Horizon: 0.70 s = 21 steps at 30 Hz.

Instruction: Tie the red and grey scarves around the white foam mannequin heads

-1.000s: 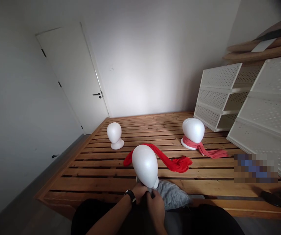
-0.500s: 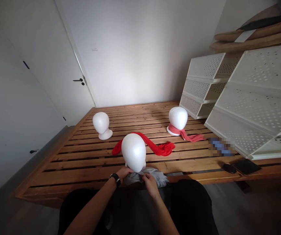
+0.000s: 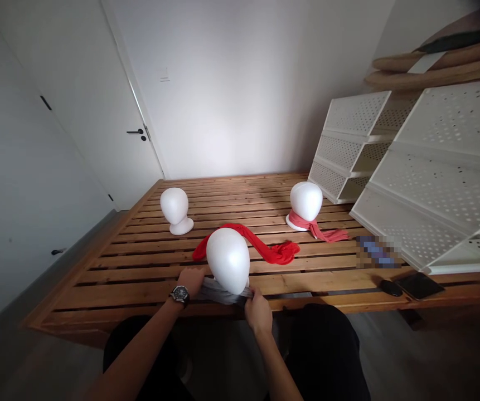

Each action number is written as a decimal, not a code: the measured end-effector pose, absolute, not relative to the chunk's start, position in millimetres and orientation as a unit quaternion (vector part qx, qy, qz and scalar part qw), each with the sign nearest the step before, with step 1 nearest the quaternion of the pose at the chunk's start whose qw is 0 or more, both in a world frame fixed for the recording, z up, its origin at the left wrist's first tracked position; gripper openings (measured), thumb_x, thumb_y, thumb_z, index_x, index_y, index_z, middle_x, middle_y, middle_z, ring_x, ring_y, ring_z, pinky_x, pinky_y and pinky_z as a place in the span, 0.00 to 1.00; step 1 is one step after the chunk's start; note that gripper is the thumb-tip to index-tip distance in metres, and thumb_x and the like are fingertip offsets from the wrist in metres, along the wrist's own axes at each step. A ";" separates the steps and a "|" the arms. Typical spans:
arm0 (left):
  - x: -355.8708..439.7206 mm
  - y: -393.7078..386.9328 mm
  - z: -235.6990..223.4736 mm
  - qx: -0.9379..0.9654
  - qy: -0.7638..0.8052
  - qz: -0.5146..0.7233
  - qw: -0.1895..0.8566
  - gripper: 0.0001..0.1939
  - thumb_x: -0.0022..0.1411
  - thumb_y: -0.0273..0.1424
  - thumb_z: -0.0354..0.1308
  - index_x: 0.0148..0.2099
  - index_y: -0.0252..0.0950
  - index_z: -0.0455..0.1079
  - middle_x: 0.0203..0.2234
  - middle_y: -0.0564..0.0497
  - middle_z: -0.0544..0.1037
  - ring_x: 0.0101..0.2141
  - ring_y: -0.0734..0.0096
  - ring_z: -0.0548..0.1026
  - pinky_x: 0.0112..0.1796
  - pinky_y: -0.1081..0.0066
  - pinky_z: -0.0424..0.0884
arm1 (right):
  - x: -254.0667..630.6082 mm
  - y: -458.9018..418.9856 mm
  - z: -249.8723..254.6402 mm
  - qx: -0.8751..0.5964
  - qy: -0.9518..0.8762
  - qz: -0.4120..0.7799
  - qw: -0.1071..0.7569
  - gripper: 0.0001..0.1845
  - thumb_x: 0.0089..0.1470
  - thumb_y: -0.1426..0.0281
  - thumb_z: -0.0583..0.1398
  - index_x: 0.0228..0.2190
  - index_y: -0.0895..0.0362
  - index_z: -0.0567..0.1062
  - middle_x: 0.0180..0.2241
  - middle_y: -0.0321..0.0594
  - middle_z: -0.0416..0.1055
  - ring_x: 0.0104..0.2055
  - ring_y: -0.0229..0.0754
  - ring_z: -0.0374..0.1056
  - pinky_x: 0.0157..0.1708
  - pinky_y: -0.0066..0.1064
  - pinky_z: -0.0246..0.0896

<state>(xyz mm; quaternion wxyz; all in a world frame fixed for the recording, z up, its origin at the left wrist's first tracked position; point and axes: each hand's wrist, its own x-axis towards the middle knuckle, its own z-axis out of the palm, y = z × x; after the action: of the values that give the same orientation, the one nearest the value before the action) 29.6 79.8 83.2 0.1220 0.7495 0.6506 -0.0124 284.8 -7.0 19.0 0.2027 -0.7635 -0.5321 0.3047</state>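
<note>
A white foam mannequin head (image 3: 228, 260) stands at the slatted bench's front edge, right before me. Across the near side of its neck runs a grey scarf (image 3: 221, 292), stretched between my two hands. My left hand (image 3: 191, 280), wearing a wristwatch, is closed on the scarf left of the neck. On the other side, my right hand (image 3: 258, 311) grips it close to the neck. Behind this head a bright red scarf (image 3: 265, 252) lies loose on the slats. Another mannequin head (image 3: 305, 200) at the right has a coral scarf (image 3: 313, 225) tied around its neck.
A bare mannequin head (image 3: 175, 206) stands at the back left of the wooden bench (image 3: 139, 264). White perforated storage bins (image 3: 432, 184) rise on the right. In front of them lie a black mouse (image 3: 391, 287), a dark flat pad (image 3: 420, 285) and a blurred-out object (image 3: 377, 252).
My hands have moved apart, the left one outward to the left. The grey scarf, bunched before, is now drawn taut across the front of the neck.
</note>
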 end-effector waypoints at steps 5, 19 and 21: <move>21.3 72.1 73.8 0.600 0.637 0.211 0.435 0.19 0.60 0.29 0.54 0.51 0.30 0.77 0.44 0.39 0.83 0.44 0.57 0.80 0.48 0.61 0.74 | 284.7 -6.6 20.2 -0.754 -0.529 0.321 0.219 0.22 0.61 0.72 0.51 0.53 0.56 0.74 0.44 0.53 0.80 0.48 0.55 0.77 0.45 0.39 0.66; 12.7 37.8 100.5 0.735 0.636 -0.005 0.234 0.12 0.60 0.37 0.59 0.43 0.39 0.79 0.45 0.39 0.83 0.49 0.51 0.79 0.52 0.62 0.69 | 298.6 13.5 -2.3 -0.618 -0.566 0.399 0.372 0.21 0.53 0.71 0.58 0.49 0.61 0.74 0.48 0.50 0.78 0.51 0.49 0.75 0.52 0.34 0.66; 17.2 22.1 98.9 0.735 0.618 0.018 0.277 0.12 0.60 0.36 0.59 0.43 0.41 0.79 0.45 0.42 0.83 0.51 0.51 0.78 0.52 0.64 0.69 | 311.4 13.3 6.8 -0.582 -0.586 0.413 0.384 0.30 0.49 0.67 0.64 0.54 0.61 0.71 0.54 0.53 0.74 0.54 0.51 0.72 0.55 0.38 0.66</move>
<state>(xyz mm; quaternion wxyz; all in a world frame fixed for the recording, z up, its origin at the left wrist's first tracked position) 17.2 22.1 98.9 0.2767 0.7354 0.6183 0.0179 311.4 13.3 6.8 0.3838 -0.5824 -0.5859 0.4125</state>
